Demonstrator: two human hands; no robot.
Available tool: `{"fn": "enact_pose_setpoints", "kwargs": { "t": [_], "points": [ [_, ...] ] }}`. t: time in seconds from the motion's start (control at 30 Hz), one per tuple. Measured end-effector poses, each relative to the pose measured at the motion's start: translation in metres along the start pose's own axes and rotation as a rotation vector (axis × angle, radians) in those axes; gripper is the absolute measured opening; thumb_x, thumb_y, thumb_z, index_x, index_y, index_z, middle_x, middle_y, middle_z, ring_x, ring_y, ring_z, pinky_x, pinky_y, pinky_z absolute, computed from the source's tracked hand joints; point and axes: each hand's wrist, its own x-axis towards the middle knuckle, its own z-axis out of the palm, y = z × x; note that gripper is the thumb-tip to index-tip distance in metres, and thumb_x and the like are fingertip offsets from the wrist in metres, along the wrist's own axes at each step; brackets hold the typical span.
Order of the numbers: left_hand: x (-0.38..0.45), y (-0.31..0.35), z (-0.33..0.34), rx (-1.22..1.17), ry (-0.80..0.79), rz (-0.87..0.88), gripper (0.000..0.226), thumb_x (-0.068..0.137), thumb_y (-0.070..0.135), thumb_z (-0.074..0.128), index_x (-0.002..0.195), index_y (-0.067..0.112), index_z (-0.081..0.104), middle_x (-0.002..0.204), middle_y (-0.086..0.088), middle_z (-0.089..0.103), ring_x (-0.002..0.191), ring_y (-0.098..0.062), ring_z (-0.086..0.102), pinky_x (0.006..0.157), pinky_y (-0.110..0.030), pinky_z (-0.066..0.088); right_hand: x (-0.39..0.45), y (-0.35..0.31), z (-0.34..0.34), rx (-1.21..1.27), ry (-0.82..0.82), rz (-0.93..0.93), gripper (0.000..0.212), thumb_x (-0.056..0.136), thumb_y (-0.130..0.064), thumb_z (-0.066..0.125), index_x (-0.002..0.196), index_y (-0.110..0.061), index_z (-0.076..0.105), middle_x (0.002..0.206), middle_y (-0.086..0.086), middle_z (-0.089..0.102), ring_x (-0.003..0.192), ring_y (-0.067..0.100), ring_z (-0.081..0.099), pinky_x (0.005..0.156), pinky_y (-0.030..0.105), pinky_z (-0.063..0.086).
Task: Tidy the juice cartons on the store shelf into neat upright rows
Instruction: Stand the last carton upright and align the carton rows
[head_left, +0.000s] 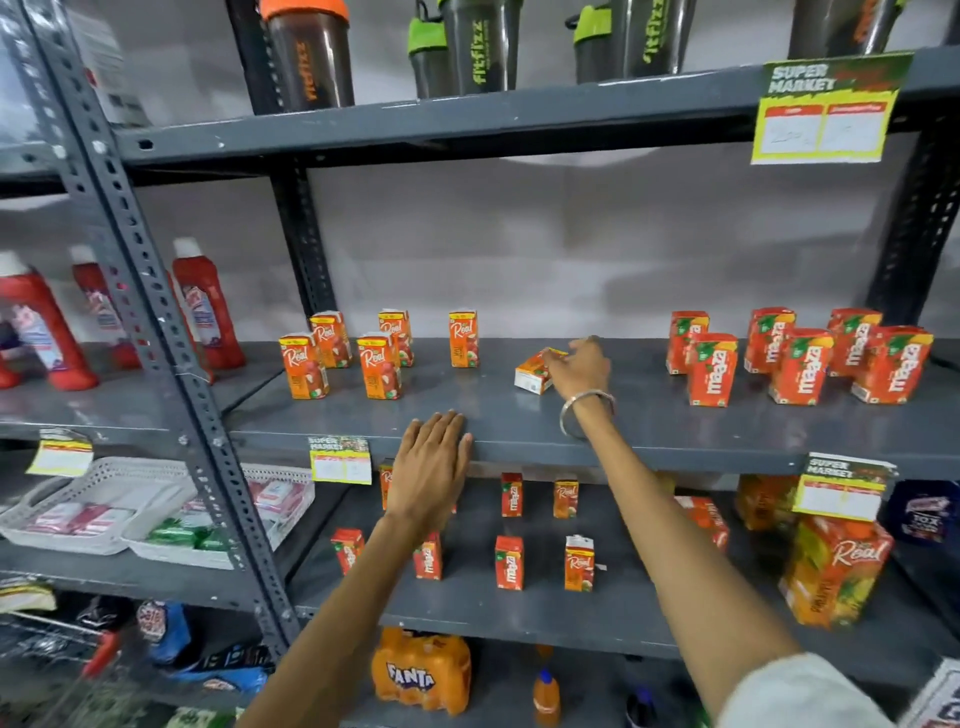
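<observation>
On the grey middle shelf (519, 415) several orange Real juice cartons (379, 366) stand upright at the left, in two loose rows. Several red Maaza cartons (800, 366) stand upright at the right. Between them one orange carton (532, 371) lies tipped on its side. My right hand (579, 366) is on this fallen carton, fingers closed around its right end. My left hand (428, 462) rests flat on the shelf's front edge, fingers together, holding nothing.
The shelf below holds more small Maaza and Real cartons (509, 561) and large Real cartons (831, 571). Shaker bottles (311, 57) stand on the top shelf. Red bottles (208, 306) fill the left bay, behind a slotted steel upright (156, 322). Price tags (340, 460) hang on shelf edges.
</observation>
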Motion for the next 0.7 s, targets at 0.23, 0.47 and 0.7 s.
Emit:
{"fn": "enact_pose_setpoints", "kwargs": {
  "t": [0.23, 0.47, 0.7],
  "points": [
    [-0.002, -0.008, 0.007, -0.018, 0.065, 0.047, 0.056, 0.107, 0.044, 0.024, 0.145, 0.016, 0.054, 0.149, -0.001, 0.057, 0.142, -0.020, 0.051, 0.125, -0.041, 0.032, 0.019, -0.006, 0.054, -0.291, 0.004, 0.264, 0.092, 0.070, -0.067, 0.068, 0.131, -0.001, 0.050, 0.135, 0.017, 0.056, 0.125, 0.036, 0.053, 0.102, 0.043, 0.045],
    [0.002, -0.014, 0.011, -0.015, 0.117, 0.082, 0.053, 0.107, 0.041, 0.029, 0.140, 0.013, 0.060, 0.143, -0.004, 0.063, 0.136, -0.023, 0.057, 0.120, -0.044, 0.040, 0.028, 0.001, 0.065, -0.466, -0.034, 0.297, 0.075, 0.072, -0.065, 0.062, 0.125, -0.011, 0.059, 0.131, 0.015, 0.058, 0.124, 0.037, 0.051, 0.103, 0.041, 0.042],
    [-0.001, -0.017, 0.016, -0.040, 0.098, 0.069, 0.056, 0.107, 0.044, 0.023, 0.145, 0.015, 0.054, 0.150, -0.002, 0.057, 0.142, -0.020, 0.050, 0.126, -0.042, 0.030, 0.018, 0.010, 0.054, -0.275, -0.038, 0.018, 0.039, 0.080, -0.028, 0.064, 0.107, 0.000, 0.062, 0.116, 0.022, 0.059, 0.117, 0.037, 0.051, 0.097, 0.044, 0.047]
  ]
}}
